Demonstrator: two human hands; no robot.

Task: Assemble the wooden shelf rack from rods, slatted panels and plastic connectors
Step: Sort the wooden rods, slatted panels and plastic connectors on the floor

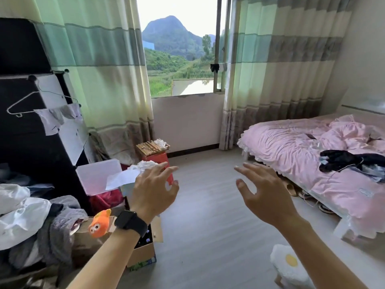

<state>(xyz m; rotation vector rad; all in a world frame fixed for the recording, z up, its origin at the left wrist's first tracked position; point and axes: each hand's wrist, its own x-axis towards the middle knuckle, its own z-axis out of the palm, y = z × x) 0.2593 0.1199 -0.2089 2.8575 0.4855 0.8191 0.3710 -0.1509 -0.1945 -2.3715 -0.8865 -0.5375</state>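
Observation:
A bundle of wooden slatted parts (150, 147) lies on a red plastic stool (161, 158) by the wall under the window, with some white stuff beside it on top. My left hand (154, 189), with a black watch on the wrist, is raised in front of the stool with fingers spread and holds nothing. My right hand (262, 191) hovers over the bare floor (208, 215), fingers spread and empty. Both hands are well short of the bundle. No plastic connectors are plainly visible.
A bed with pink bedding (302, 151) and dark clothes fills the right side. On the left stand a black cabinet (31, 132), a clear plastic box (100, 176), a clothes pile (31, 222) and a cardboard box (143, 249) with an orange plush toy (99, 226). A white egg-shaped cushion (289, 263) lies lower right.

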